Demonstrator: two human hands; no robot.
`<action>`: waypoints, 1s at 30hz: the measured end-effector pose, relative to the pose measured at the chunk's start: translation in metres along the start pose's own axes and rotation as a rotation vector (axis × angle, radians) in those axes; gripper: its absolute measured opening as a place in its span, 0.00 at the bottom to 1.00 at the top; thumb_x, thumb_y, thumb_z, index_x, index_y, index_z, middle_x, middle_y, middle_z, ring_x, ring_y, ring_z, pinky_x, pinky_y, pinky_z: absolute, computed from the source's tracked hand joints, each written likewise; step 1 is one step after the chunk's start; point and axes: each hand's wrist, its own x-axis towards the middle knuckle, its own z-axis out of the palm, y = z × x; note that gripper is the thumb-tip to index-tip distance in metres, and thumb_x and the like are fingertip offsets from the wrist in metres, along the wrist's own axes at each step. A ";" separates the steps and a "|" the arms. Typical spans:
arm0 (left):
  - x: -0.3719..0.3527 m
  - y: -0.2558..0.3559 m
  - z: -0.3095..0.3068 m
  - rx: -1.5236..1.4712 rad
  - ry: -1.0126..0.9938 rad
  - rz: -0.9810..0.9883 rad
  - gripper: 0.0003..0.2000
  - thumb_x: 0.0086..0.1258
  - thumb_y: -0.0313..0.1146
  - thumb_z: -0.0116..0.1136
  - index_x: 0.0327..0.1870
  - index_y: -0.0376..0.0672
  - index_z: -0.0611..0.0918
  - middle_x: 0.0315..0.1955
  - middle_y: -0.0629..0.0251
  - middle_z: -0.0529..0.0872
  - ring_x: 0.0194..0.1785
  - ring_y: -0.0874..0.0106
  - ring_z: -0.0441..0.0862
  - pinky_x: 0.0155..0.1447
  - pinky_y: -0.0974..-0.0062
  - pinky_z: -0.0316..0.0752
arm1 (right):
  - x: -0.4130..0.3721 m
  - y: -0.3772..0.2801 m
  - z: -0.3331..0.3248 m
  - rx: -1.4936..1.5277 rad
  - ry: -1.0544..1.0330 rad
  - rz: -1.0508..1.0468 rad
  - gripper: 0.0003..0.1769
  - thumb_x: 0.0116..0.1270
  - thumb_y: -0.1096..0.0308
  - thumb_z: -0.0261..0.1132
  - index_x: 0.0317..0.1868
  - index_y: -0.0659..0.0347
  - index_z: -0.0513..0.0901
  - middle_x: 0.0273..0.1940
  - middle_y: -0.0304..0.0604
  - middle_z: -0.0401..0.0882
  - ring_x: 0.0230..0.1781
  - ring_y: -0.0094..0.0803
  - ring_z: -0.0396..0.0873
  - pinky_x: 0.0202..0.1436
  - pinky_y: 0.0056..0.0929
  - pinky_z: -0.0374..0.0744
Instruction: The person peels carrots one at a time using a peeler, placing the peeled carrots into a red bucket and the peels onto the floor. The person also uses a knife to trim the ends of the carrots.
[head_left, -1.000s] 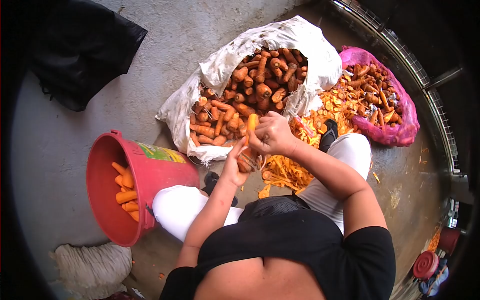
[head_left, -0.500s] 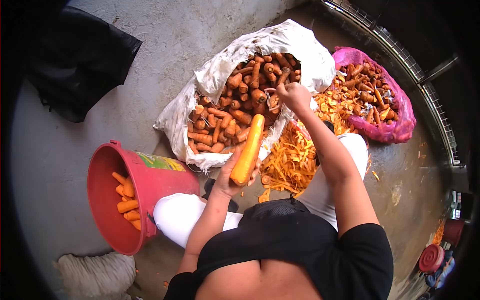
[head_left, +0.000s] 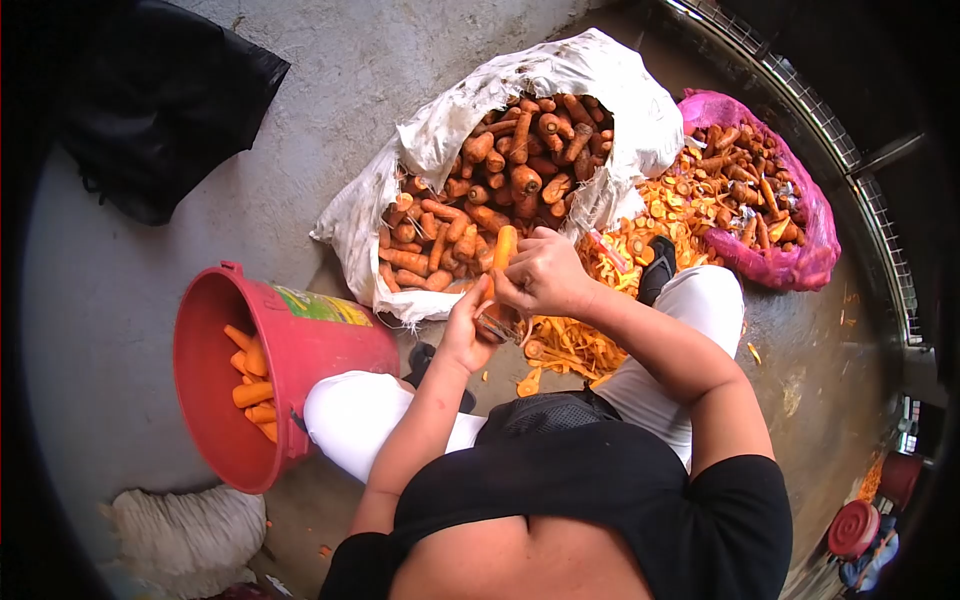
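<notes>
A peeled orange carrot [head_left: 505,247] points up between my hands, in front of the open white sack. My left hand [head_left: 470,332] is wrapped round its lower part. Over the carrot, my right hand [head_left: 545,274] is closed on a peeler [head_left: 497,328], whose end shows low beside my left fingers; its grip is mostly hidden. Unpeeled carrots [head_left: 465,225] fill the white sack [head_left: 640,110] just beyond. Orange peelings [head_left: 570,350] lie heaped below and to the right of my hands.
A red bucket [head_left: 330,345] with peeled carrots [head_left: 254,392] lies tilted at the left. A pink sack [head_left: 800,258] of carrot pieces stands at the right. Black plastic [head_left: 170,110] is at the upper left, a pale sack [head_left: 190,535] at the lower left, a red lid [head_left: 853,528] at the lower right.
My right hand has moved down and left from the white sack onto the carrot. The carrot, held at a slant before, now stands more upright and is partly covered by my hands.
</notes>
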 end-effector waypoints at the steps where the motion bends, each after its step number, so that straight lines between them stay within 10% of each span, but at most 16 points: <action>1: -0.003 0.000 0.007 -0.015 0.045 0.012 0.18 0.77 0.46 0.39 0.52 0.42 0.75 0.41 0.61 0.83 0.40 0.65 0.82 0.35 0.63 0.78 | 0.001 0.000 0.000 -0.005 -0.008 -0.011 0.20 0.56 0.63 0.63 0.07 0.53 0.74 0.12 0.34 0.74 0.17 0.31 0.71 0.27 0.32 0.66; 13: -0.026 -0.005 0.003 0.353 -0.249 0.012 0.21 0.77 0.48 0.38 0.56 0.38 0.71 0.36 0.58 0.79 0.30 0.72 0.80 0.27 0.76 0.76 | 0.011 0.121 -0.004 -0.415 -0.027 0.286 0.22 0.62 0.54 0.59 0.14 0.53 0.84 0.13 0.41 0.76 0.16 0.37 0.74 0.36 0.33 0.75; 18: -0.028 0.005 0.013 0.294 -0.346 0.019 0.22 0.78 0.48 0.38 0.56 0.36 0.72 0.38 0.58 0.80 0.35 0.71 0.81 0.35 0.74 0.79 | 0.000 0.134 0.009 -0.433 -0.036 0.769 0.26 0.63 0.48 0.55 0.16 0.56 0.84 0.13 0.45 0.76 0.19 0.43 0.78 0.30 0.35 0.76; 23: -0.016 0.010 0.007 0.156 -0.238 0.046 0.22 0.78 0.47 0.38 0.57 0.37 0.72 0.41 0.56 0.80 0.41 0.66 0.80 0.48 0.64 0.78 | 0.026 0.083 -0.015 0.124 -0.044 1.006 0.26 0.67 0.49 0.52 0.20 0.52 0.87 0.14 0.36 0.79 0.14 0.26 0.77 0.26 0.28 0.76; 30: 0.001 0.006 -0.014 0.000 -0.041 -0.002 0.18 0.77 0.45 0.43 0.56 0.43 0.74 0.46 0.64 0.82 0.47 0.70 0.81 0.52 0.69 0.78 | 0.009 0.003 -0.005 0.074 0.057 0.079 0.20 0.56 0.63 0.63 0.08 0.54 0.74 0.11 0.35 0.71 0.16 0.32 0.70 0.27 0.32 0.66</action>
